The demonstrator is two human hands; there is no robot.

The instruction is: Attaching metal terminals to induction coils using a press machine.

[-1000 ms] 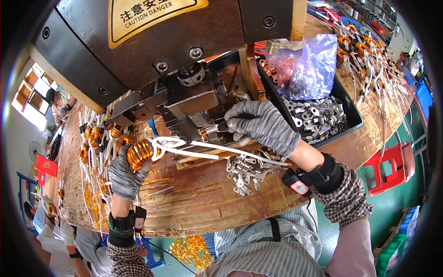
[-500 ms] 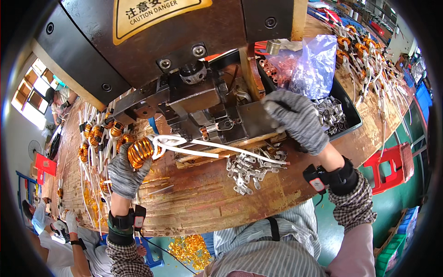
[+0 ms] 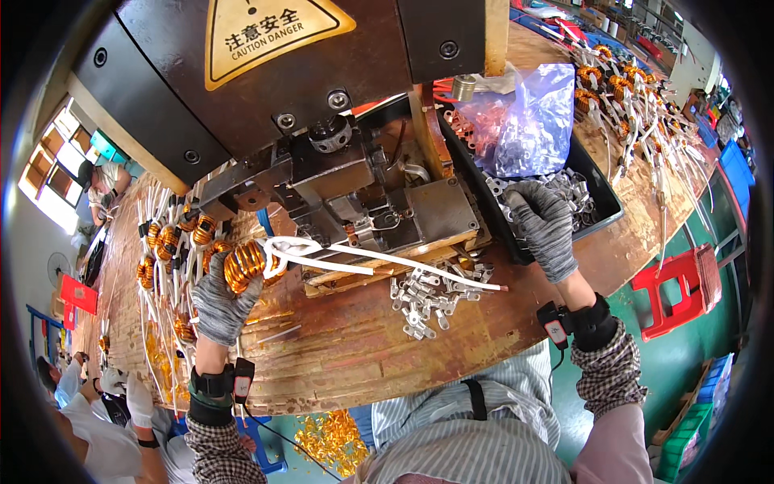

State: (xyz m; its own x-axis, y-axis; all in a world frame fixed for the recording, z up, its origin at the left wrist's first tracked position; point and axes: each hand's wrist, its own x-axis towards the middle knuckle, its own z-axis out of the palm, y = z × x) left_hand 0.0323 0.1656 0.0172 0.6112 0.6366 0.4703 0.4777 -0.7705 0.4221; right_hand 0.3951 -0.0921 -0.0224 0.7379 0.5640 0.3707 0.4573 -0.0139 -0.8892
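Note:
My left hand [image 3: 219,310], in a grey knit glove, grips a copper-wound ring coil [image 3: 244,268] in front of the press. White sleeved leads [image 3: 419,266] run from the coil to the right, past the press's tooling [image 3: 367,228], and one ends in a bare copper tip. My right hand [image 3: 548,238], gloved alike, is at the near left part of a black bin [image 3: 601,219] of metal cable lugs [image 3: 576,194]. Its fingers are curled together over the lugs; whatever they pinch is hidden. A loose pile of lugs [image 3: 423,302] lies on the table below the press.
The heavy press [image 3: 322,48] fills the top middle. A clear plastic bag [image 3: 536,121] sits in the bin. More coils [image 3: 165,242] with white leads lie at left, others [image 3: 621,85] at far right. A red stool [image 3: 673,294] stands right; co-workers [image 3: 105,189] are at left.
My right hand has moved right, from beside the press to the lugs in the black bin, its fingers curling in. The left hand still holds the coil, nearly in place.

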